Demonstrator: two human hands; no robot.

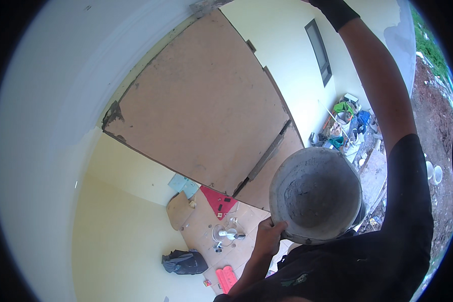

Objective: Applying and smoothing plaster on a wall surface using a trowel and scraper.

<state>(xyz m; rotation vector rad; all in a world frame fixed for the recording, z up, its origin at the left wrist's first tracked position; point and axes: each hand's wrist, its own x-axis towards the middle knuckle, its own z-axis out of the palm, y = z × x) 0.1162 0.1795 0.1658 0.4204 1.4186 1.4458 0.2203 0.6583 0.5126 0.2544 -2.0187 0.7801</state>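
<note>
My left hand (270, 237) grips the near-left rim of a round grey bowl (287, 173), thumb over the edge and fingers mostly hidden beneath. Inside the bowl, grey cement-like residue coats the bottom and sides. My right arm (382, 85) reaches up past the bowl with a black band (338, 12) at the wrist. Only a sliver of my right hand (306, 1) shows at the top edge, so its fingers and anything in them are hidden. A grey flat patch or blade (206, 6) shows at the top, too cut off to identify.
A large brown board platform (201, 100) spans below me between pale walls. On the tiled floor lie a dark bag (184, 262), a red cloth (219, 200), a standing fan (229, 234) and a pink-red object (226, 279). Cluttered bags and buckets (343, 118) stand at right.
</note>
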